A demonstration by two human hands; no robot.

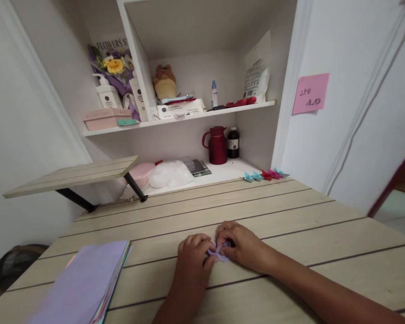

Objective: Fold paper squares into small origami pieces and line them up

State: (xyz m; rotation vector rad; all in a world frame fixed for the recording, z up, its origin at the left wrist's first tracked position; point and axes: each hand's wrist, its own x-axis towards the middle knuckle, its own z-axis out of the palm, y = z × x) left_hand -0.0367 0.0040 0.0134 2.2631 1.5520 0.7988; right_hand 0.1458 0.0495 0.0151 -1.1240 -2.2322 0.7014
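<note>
A small piece of folded purple paper (pixel 222 257) lies on the wood-plank table between my two hands. My left hand (pixel 194 256) pinches its left side, thumb and fingertips pressed on it. From the right, my right hand (pixel 240 245) grips the paper's other side with thumb and curled fingers. Much of the paper is hidden under the fingertips, so its exact folded shape does not show. To the left rests a stack of coloured paper (pixel 87 279) with a purple sheet on top.
Several folded paper boats (pixel 266 175) in blue, red and pink line the table's back right edge. A raised wooden stand (pixel 77 174) is at back left. Behind are a red jug (pixel 218 146), a dark bottle (pixel 233 143) and a white plastic bag (pixel 170 174).
</note>
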